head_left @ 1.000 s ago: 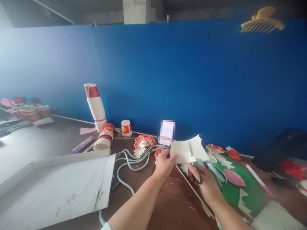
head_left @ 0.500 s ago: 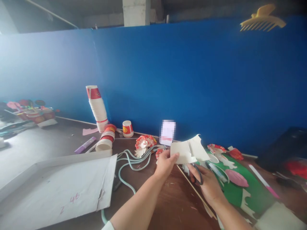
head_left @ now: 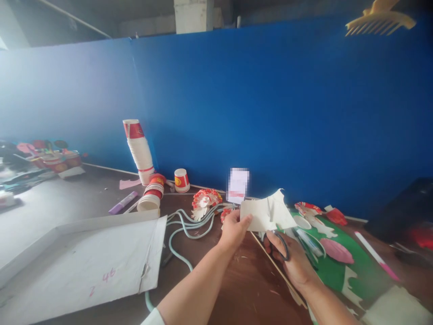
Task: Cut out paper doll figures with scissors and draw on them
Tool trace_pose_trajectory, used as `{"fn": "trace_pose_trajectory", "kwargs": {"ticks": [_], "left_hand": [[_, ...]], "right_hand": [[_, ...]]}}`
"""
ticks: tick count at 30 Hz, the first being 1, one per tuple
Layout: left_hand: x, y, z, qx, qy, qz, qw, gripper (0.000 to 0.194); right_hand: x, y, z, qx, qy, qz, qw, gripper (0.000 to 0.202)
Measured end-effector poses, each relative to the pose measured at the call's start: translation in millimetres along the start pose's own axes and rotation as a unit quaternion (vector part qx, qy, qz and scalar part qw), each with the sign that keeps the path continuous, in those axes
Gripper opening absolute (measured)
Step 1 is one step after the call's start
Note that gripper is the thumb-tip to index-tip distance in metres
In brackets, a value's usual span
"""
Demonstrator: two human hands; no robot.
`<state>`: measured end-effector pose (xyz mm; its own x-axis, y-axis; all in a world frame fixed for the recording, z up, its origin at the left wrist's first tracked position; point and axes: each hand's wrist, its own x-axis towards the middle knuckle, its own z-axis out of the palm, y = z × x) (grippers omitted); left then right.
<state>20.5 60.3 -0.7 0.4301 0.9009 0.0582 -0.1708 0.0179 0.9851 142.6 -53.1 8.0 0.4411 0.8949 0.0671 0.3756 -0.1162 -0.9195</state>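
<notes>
at the left fingertips, white paper [head_left: 255, 215] is pinched; right fingers curl round scissors [head_left: 283, 246], blades largely hidden.

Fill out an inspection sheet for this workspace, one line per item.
Surface: brown table, small pale scraps scattered on it.
Work things: cream paper piece, with a slit or fold near its middle; black-handled scissors, blades mostly hidden.
Clutter: tall leaning cup stack, white tray-like box, green sheet with cut-outs on it, pink-and-white marker.
Hands: left hand holds the paper; right hand holds the scissors.
Cables: pale blue-green cord, looped left of the hands.
Surroundings: blue partition behind; yellow toothed clip at upper right.
</notes>
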Motion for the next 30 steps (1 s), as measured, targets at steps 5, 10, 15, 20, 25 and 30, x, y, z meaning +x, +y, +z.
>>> {"fn": "trace_pose_trajectory", "kwargs": {"ticks": [5, 10, 15, 20, 25, 30], "left_hand": [[-4.3, 5.7, 2.3, 0.011, -0.002, 0.006, 1.000, 0.032], [-5.7, 7.8, 2.3, 0.022, -0.005, 0.009, 1.000, 0.030], [-4.3, 5.3, 1.0, 0.028, -0.005, 0.017, 0.999, 0.029], [-5.0, 2.3, 3.0, 0.016, -0.003, 0.016, 1.000, 0.029], [-7.2, 2.0, 6.7, -0.020, -0.023, 0.012, 0.999, 0.031], [-11.2, 3.7, 9.5, -0.014, -0.028, 0.000, 1.000, 0.030]], "right_hand": [[-0.8, -7.8, -3.4, 0.060, -0.027, 0.039, 0.997, 0.040], [-1.5, -16.0, -3.5, 0.036, -0.012, 0.033, 0.999, 0.038], [-1.8, -14.7, -1.3, 0.018, 0.011, 0.017, 1.000, 0.043], [-0.7, -13.0, 0.0, -0.002, 0.024, 0.020, 1.000, 0.043], [0.2, -13.6, 0.3, 0.008, 0.029, 0.028, 0.999, 0.045], [-1.7, -14.1, -1.2, 0.003, 0.042, 0.028, 0.999, 0.044]]}}
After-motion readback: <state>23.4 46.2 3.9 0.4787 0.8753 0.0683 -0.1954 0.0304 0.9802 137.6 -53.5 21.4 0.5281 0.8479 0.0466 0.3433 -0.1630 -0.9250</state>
